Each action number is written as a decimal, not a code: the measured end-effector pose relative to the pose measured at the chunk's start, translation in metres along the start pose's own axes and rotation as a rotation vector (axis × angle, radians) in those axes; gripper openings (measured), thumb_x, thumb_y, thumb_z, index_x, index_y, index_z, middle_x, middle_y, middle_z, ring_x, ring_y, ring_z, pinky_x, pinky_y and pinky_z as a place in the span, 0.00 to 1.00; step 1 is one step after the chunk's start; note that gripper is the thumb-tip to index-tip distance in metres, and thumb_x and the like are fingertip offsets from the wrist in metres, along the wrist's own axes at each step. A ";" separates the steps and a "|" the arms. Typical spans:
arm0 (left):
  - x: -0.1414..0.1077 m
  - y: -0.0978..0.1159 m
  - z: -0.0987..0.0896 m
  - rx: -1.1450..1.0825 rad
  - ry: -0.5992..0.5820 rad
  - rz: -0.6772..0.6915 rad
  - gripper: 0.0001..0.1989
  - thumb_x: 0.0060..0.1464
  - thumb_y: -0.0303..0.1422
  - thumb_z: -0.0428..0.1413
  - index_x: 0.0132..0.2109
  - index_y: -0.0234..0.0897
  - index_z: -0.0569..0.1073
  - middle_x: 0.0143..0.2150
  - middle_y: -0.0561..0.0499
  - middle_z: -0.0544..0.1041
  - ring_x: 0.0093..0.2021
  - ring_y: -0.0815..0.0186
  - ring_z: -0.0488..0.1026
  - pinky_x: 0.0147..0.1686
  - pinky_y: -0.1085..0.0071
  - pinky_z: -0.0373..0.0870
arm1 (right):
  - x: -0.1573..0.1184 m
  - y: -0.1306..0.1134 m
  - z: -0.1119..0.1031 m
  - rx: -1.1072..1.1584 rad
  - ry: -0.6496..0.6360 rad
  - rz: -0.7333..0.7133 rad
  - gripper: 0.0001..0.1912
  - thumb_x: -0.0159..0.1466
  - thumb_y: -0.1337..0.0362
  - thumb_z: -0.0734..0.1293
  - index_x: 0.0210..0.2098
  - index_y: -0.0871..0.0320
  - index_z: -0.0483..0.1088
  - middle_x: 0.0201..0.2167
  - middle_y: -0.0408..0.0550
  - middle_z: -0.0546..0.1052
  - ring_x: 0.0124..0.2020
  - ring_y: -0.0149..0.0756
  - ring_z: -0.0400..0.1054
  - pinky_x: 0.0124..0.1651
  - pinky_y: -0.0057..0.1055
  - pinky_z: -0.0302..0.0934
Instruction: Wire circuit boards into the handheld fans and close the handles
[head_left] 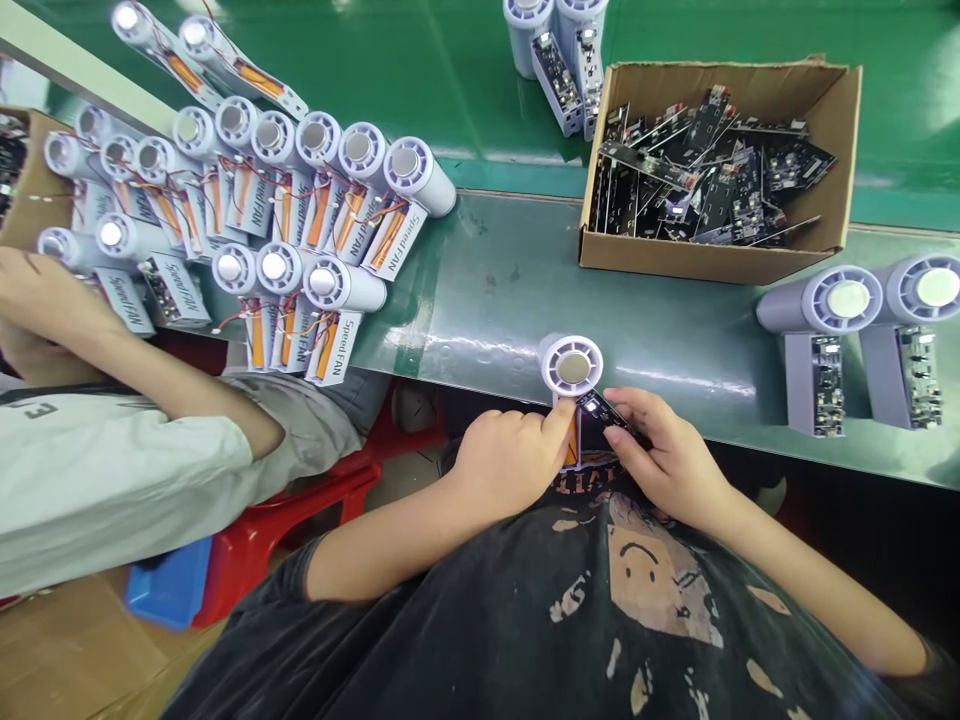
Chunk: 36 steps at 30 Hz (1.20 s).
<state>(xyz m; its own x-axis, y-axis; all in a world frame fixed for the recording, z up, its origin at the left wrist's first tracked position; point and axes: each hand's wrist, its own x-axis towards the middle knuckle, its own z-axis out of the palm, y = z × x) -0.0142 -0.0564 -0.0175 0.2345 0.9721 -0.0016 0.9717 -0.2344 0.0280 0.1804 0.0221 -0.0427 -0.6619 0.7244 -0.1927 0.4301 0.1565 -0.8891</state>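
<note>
A pale lilac handheld fan [572, 366] lies at the table's front edge, its round head with a metal disc facing up. Around its handle is my left hand [510, 455], closed, the index finger pressed near the joint of head and handle. An orange strip shows inside the open handle, partly covered by my fingers. My right hand [664, 450] pinches a narrow black circuit board [611, 415] between thumb and fingers. One end of the board touches or nearly touches the fan just below its head; I cannot tell whether they are joined.
A cardboard box [697, 255] of loose circuit boards stands behind my hands. Fans with boards in them [840, 300] lie at the right, others at the back. Rows of fans [405, 175] fill the left side. A co-worker's arm [150, 350] reaches in beside a red stool [247, 550].
</note>
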 end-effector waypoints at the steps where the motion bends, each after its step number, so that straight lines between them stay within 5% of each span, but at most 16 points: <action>1: 0.001 0.000 0.000 -0.037 -0.028 -0.004 0.18 0.65 0.33 0.46 0.55 0.29 0.72 0.21 0.50 0.77 0.19 0.62 0.73 0.19 0.68 0.62 | 0.001 -0.001 0.000 -0.052 0.021 -0.046 0.15 0.68 0.59 0.61 0.53 0.53 0.65 0.40 0.50 0.77 0.39 0.38 0.73 0.42 0.38 0.68; 6: -0.003 -0.005 0.003 -0.262 0.012 0.030 0.18 0.66 0.33 0.46 0.56 0.29 0.71 0.26 0.50 0.79 0.24 0.64 0.76 0.25 0.68 0.68 | 0.003 -0.001 0.001 0.021 0.039 -0.026 0.15 0.68 0.62 0.59 0.54 0.53 0.64 0.34 0.46 0.74 0.33 0.35 0.70 0.39 0.36 0.66; 10: -0.008 -0.018 0.003 -0.319 0.315 0.089 0.13 0.61 0.27 0.51 0.52 0.34 0.72 0.27 0.54 0.77 0.24 0.67 0.73 0.26 0.69 0.69 | 0.003 -0.001 0.000 0.234 -0.002 0.099 0.18 0.68 0.60 0.60 0.56 0.56 0.62 0.27 0.40 0.68 0.26 0.30 0.64 0.32 0.31 0.62; 13: -0.001 -0.031 0.001 -0.278 0.467 0.070 0.24 0.54 0.22 0.53 0.58 0.38 0.67 0.40 0.48 0.80 0.37 0.61 0.77 0.37 0.64 0.74 | 0.007 -0.003 -0.001 0.286 -0.024 0.170 0.16 0.66 0.59 0.61 0.52 0.56 0.66 0.27 0.40 0.68 0.26 0.29 0.63 0.31 0.30 0.60; 16: 0.014 -0.043 -0.001 -0.252 0.383 0.132 0.31 0.53 0.21 0.53 0.63 0.41 0.60 0.61 0.40 0.71 0.60 0.52 0.69 0.56 0.52 0.69 | 0.011 -0.007 -0.002 0.324 -0.033 0.190 0.13 0.64 0.58 0.63 0.46 0.57 0.68 0.26 0.40 0.68 0.26 0.28 0.62 0.30 0.30 0.59; 19: 0.030 -0.050 -0.001 -0.251 0.197 0.251 0.31 0.54 0.20 0.51 0.64 0.41 0.58 0.68 0.40 0.63 0.69 0.52 0.59 0.64 0.50 0.62 | 0.012 -0.008 0.000 0.363 -0.016 0.174 0.12 0.63 0.59 0.64 0.44 0.57 0.68 0.25 0.39 0.68 0.25 0.28 0.62 0.29 0.29 0.60; 22: 0.039 -0.055 -0.002 -0.263 0.138 0.273 0.29 0.56 0.21 0.51 0.64 0.40 0.59 0.64 0.41 0.68 0.64 0.54 0.65 0.60 0.55 0.68 | 0.010 -0.006 0.000 0.357 0.000 0.153 0.12 0.63 0.59 0.63 0.44 0.57 0.69 0.26 0.41 0.71 0.26 0.29 0.65 0.31 0.30 0.62; 28: 0.036 -0.047 -0.001 -0.308 0.209 0.062 0.24 0.55 0.33 0.60 0.58 0.36 0.67 0.50 0.42 0.72 0.48 0.55 0.73 0.47 0.56 0.75 | 0.005 -0.014 -0.011 0.012 0.100 0.015 0.12 0.65 0.64 0.63 0.45 0.56 0.75 0.37 0.49 0.80 0.37 0.36 0.74 0.41 0.36 0.67; 36: 0.028 -0.030 0.007 -0.493 0.196 -0.124 0.26 0.48 0.35 0.66 0.54 0.39 0.69 0.50 0.45 0.70 0.50 0.56 0.72 0.51 0.59 0.73 | 0.010 -0.026 -0.013 -0.377 0.070 -0.073 0.17 0.67 0.65 0.60 0.48 0.57 0.78 0.32 0.50 0.77 0.33 0.38 0.71 0.36 0.36 0.66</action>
<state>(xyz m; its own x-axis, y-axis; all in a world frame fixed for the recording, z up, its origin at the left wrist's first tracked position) -0.0364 -0.0224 -0.0257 0.0633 0.9866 0.1504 0.8529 -0.1317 0.5053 0.1706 0.0340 -0.0158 -0.6612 0.7442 -0.0943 0.5875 0.4356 -0.6820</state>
